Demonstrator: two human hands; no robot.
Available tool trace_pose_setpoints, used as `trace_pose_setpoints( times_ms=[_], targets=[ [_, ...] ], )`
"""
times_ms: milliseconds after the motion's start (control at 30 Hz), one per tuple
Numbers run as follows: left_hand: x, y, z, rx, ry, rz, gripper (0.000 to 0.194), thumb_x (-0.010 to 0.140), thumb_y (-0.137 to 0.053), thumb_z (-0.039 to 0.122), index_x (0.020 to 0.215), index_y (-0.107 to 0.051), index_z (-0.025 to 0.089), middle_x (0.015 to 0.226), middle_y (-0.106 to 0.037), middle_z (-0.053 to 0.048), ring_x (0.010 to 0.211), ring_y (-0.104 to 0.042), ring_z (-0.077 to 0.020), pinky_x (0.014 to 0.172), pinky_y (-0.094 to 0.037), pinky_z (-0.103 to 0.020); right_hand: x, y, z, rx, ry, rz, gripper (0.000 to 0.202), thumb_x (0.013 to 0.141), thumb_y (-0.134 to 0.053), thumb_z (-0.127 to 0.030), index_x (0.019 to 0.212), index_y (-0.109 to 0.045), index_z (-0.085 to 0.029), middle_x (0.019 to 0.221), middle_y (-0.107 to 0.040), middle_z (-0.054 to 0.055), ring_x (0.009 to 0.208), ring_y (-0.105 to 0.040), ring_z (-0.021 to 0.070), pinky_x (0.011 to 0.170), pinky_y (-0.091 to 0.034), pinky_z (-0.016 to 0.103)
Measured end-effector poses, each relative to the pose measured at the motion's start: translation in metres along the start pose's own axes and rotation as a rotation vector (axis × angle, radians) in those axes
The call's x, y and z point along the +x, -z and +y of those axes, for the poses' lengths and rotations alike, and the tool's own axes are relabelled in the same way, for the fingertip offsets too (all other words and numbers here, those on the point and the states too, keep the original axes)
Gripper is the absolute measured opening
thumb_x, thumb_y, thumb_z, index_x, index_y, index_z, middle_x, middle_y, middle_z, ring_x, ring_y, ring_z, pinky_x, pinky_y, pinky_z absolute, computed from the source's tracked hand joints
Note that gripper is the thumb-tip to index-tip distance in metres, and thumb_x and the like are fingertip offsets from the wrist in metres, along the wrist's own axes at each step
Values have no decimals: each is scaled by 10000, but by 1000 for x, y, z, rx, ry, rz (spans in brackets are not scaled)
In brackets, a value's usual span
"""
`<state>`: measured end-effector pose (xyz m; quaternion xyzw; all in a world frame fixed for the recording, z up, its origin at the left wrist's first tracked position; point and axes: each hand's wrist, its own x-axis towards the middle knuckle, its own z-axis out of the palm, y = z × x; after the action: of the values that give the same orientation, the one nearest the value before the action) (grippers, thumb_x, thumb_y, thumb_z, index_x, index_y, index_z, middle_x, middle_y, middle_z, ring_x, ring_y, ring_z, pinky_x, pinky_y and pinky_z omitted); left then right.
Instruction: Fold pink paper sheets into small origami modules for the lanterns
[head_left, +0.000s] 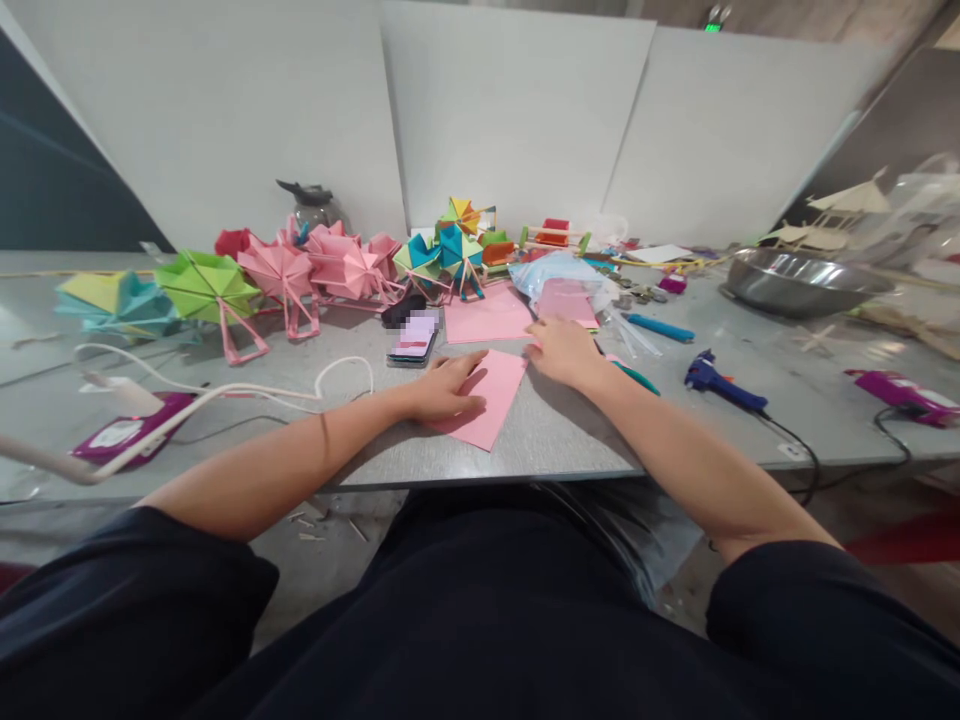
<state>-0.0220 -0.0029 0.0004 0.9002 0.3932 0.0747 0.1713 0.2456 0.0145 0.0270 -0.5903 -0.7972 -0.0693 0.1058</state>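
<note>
A folded-looking sheet of pink paper (496, 392) lies at an angle near the table's front edge. My left hand (448, 388) rests on its left part, fingers spread and thumb stretched over the paper. At the sheet's far right corner, my right hand (564, 350) has its fingers bent and closed on the paper's edge. Beyond it lies another pink sheet (487, 316), with more pink paper (568, 303) partly under a clear plastic bag (559, 272). Scissors with teal handles (636, 376) lie beside my right wrist, partly hidden by it.
A phone (414, 337) lies left of the papers. Folded paper wheels (206, 288) on stands line the back left. To the right are a blue glue gun (724, 382), a blue stick-like tool (660, 327) and a metal bowl (806, 285). White cables (247, 385) cross the left side.
</note>
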Motion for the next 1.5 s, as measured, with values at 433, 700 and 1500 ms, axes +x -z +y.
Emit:
trace_pose_setpoints(
  times_ms=[433, 700, 1500],
  targets=[
    [-2, 6, -2, -54, -92, 49, 664, 969, -562, 388, 1625, -517, 288, 1695, -505, -136, 1571, -475, -317, 1305, -364, -566, 10, -21, -2, 115, 78, -45, 474, 1051, -631, -365, 1496, -655, -205, 1538, -676, 177, 1441, -602, 354, 1197, -453, 462],
    [-2, 0, -1, 243, -45, 43, 516, 1062, -454, 485, 1522, -605, 304, 1704, -488, -131, 1570, -426, -372, 1278, -283, -644, 9, -16, 15, 45, -161, -66, 394, 1021, -604, -269, 1396, -673, -168, 1379, -741, 246, 1266, -708, 425, 976, -539, 470],
    [0, -4, -2, 297, -125, -124, 815, 1104, -320, 625, 1791, -156, 219, 1858, -106, -155, 1741, -105, -320, 1368, -129, -560, 10, -16, -5, 170, 222, -142, 145, 963, -662, -243, 985, -798, -199, 1060, -810, 119, 986, -691, 262, 855, -469, 349]
  ],
)
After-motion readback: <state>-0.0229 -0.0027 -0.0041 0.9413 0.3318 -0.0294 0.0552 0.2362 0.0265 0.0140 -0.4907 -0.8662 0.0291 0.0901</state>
